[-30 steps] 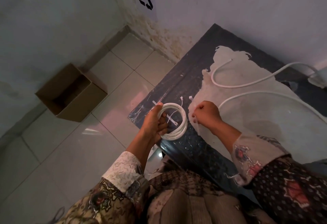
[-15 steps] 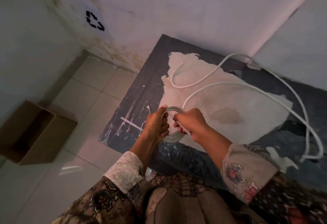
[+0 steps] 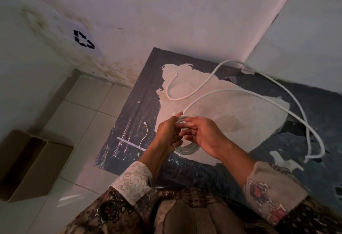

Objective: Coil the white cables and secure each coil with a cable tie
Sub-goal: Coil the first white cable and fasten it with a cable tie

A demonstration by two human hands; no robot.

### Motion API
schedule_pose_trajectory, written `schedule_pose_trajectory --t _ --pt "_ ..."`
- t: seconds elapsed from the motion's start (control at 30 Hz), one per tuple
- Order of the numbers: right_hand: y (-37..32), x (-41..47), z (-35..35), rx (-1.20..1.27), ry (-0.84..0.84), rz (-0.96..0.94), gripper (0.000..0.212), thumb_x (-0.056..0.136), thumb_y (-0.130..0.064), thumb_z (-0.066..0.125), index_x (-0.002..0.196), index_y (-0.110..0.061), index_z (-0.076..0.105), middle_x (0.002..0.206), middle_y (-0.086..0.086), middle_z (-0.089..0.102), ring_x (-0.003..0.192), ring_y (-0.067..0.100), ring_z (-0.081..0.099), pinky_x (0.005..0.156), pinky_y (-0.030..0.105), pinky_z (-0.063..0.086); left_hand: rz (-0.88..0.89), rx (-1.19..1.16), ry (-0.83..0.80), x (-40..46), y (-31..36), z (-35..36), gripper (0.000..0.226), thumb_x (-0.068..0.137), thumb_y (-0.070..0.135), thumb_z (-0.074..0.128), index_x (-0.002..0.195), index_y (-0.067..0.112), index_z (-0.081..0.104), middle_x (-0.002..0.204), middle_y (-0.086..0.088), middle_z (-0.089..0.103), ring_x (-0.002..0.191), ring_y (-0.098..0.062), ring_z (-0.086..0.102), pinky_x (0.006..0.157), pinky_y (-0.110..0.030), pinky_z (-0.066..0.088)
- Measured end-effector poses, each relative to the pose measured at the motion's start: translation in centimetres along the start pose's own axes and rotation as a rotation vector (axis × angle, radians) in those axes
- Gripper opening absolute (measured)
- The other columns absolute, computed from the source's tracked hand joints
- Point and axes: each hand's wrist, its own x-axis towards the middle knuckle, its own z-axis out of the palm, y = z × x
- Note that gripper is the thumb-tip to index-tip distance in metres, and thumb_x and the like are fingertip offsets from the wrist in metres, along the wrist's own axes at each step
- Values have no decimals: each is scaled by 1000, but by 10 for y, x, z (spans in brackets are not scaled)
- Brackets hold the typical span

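My left hand (image 3: 167, 133) grips a small white cable coil (image 3: 187, 149) just above the dark table (image 3: 140, 93). The fingers of my right hand (image 3: 205, 137) curl onto the same coil from the right, meeting the left fingers at its top. Whether a tie sits between the fingers is hidden. A long loose white cable (image 3: 231, 91) runs from the coil's top across the pale worn patch and off to the right. A thin white cable tie (image 3: 146, 132) and a flat white strip (image 3: 129, 143) lie on the table to the left of my hands.
An open cardboard box (image 3: 31, 165) stands on the tiled floor (image 3: 81, 115) at the left. Walls close the table in at the back and right, and one bears a recycling sign (image 3: 84, 39). The cable's far loop lies near the table's right side (image 3: 314, 152).
My right hand came off the table onto the coil, then loosened from a fist so its fingers now spread over the coil. The view swung to the right.
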Motion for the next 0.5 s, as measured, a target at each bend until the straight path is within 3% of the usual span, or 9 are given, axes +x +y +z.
schedule_pose_trajectory --t 0.07,0.17,0.27,0.33,0.4,0.43,0.5 --pt "-4 -8 -17 186 -170 1 36 94 -6 34 116 5 59 117 27 69 93 32 67 76 36 54 -13 23 -13 1 1 5 31 103 31 45 126 22 64 50 0 37 31 -8 28 32 -14 22" --pt "-5 -14 -32 165 -274 -42 32 100 0 33 121 4 56 126 24 67 116 37 65 91 39 56 -1 84 -47 1 5 14 31 103 32 46 126 22 65 55 -4 39 33 -10 29 33 -15 22" --pt "-3 -12 -36 -11 -133 -185 28 104 -1 41 120 -1 64 117 17 73 102 27 73 83 33 60 19 132 -81 1 7 24 29 103 32 46 120 21 68 54 -3 39 36 -11 27 35 -16 21" --pt "-4 -10 -37 -248 38 -325 27 104 -8 48 121 -9 70 101 5 77 77 10 69 69 23 56 26 159 -101 0 7 31 29 101 29 48 95 23 75 54 -1 26 38 -11 20 38 -17 18" --pt "-7 -6 -40 -475 170 -428 25 101 -16 56 117 -20 74 87 -11 74 65 0 58 61 13 46 35 195 -115 -3 6 37 39 99 31 52 67 25 74 60 -4 14 42 -13 14 40 -19 15" --pt "-7 -5 -41 -489 184 -428 23 100 -17 58 114 -22 77 83 -9 72 65 3 55 59 14 42 40 206 -116 -4 4 38 43 100 34 54 61 26 72 63 -5 11 44 -14 12 41 -20 14" --pt "-9 -4 -40 -381 143 -361 21 99 -17 61 111 -18 78 85 9 72 65 19 50 54 23 40 47 224 -120 -4 3 39 49 101 40 53 57 23 65 64 -6 12 44 -14 13 40 -20 15"
